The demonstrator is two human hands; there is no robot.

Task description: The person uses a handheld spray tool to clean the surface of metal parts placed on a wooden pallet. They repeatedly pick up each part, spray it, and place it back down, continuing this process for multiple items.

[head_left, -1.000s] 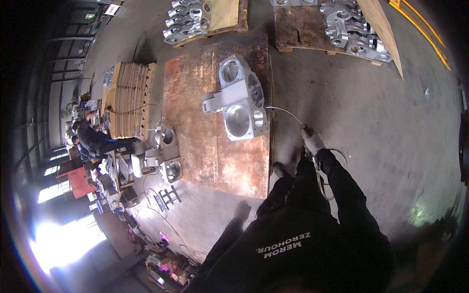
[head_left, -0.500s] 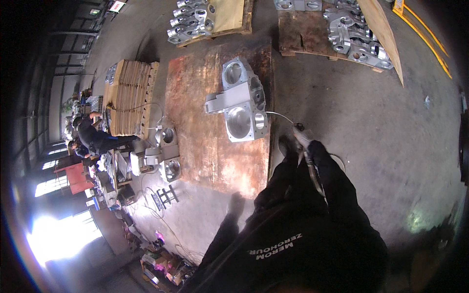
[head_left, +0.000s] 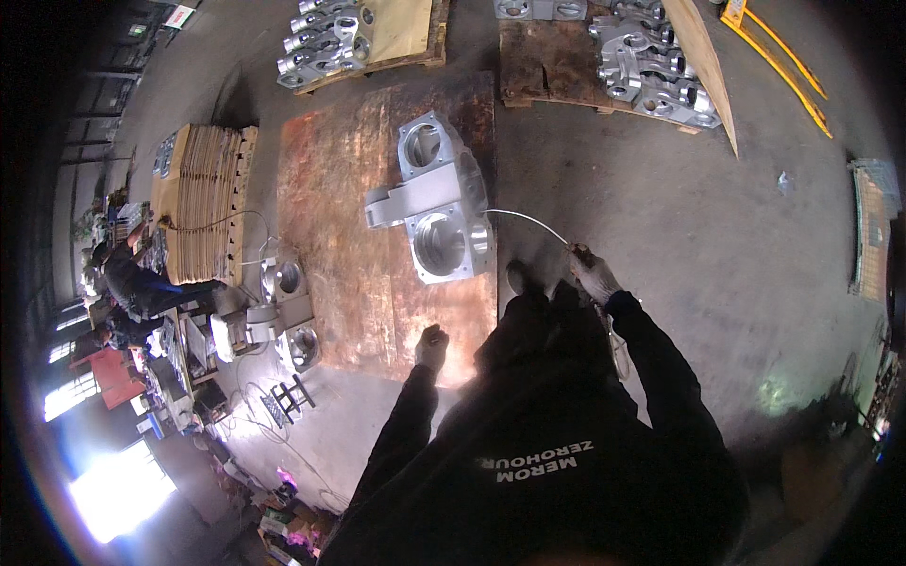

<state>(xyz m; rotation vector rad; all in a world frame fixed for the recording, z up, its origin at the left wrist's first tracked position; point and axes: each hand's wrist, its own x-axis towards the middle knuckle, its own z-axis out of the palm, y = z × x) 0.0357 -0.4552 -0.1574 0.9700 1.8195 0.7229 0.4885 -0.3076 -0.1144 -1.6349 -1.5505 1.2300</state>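
Observation:
A large silver-grey metal casting (head_left: 434, 193) with wide round bores lies on a worn, rust-stained board (head_left: 368, 325) ahead of me. In my gloved right hand (head_left: 595, 275) is an air blow gun with a long, thin, bent tube (head_left: 530, 220). The tube's far end reaches the casting's right side; whether it goes inside a hole there I cannot tell. Much of the gun's body is hidden by my fingers, and a hose hangs below. My gloved left hand (head_left: 432, 347) hovers above the board's near edge, closed and apparently holding nothing.
Another grey casting (head_left: 280, 311) stands left of the board, near a black metal frame (head_left: 289, 401). Stacked wooden sheets (head_left: 209, 203) rise farther left, with a person (head_left: 142, 274) beyond. Pallets of castings (head_left: 651, 71) lie ahead. A yellow metal frame (head_left: 779, 66) stands far right.
My left hand has come forward over the board and its fingers now look curled. The view has shifted slightly to the right. The tube still reaches the casting's right side.

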